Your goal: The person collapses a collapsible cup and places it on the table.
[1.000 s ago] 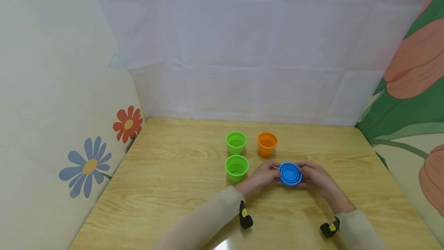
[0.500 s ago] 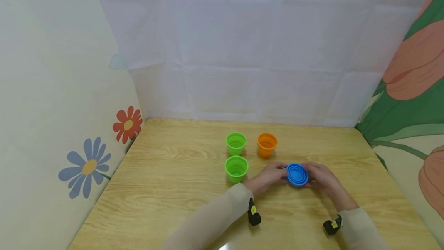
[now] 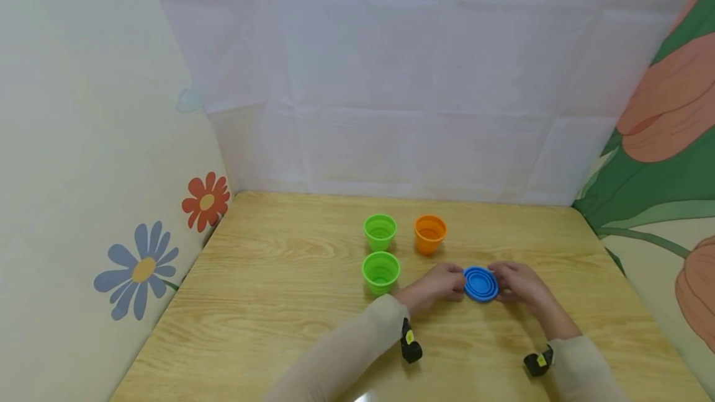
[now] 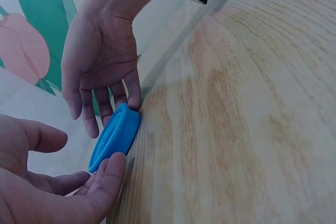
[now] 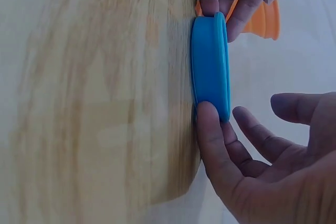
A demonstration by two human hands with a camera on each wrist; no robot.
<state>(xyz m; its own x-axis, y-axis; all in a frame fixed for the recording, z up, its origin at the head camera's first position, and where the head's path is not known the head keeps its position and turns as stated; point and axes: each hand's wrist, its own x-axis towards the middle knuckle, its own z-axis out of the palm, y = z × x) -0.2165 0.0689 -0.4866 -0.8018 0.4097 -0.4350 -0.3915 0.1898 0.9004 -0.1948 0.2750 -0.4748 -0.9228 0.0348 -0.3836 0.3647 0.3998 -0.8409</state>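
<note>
A blue collapsible cup [image 3: 480, 284], folded flat into concentric rings, lies on the wooden table with its rim up. My left hand [image 3: 438, 282] is at its left side; in the left wrist view its fingertips touch the cup's side, and the thumb stands away from the rim. On the opposite side is my right hand [image 3: 519, 288]. The right wrist view shows that hand's fingertips against the side of the cup [image 5: 209, 69], with the thumb [image 5: 296, 107] lifted clear. Neither hand pinches the cup.
Two green cups [image 3: 381, 272], unfolded and upright, stand one behind the other left of the hands. An upright orange cup [image 3: 429, 236] stands behind the blue one. White cloth [image 3: 391, 110] hangs at the table's far edge; flowered panels [image 3: 665, 141] flank both sides.
Both hands have shifted right with the blue cup, which now sits lower, flat on the table. The thumbs have come off its rim. The green and orange cups have stayed put.
</note>
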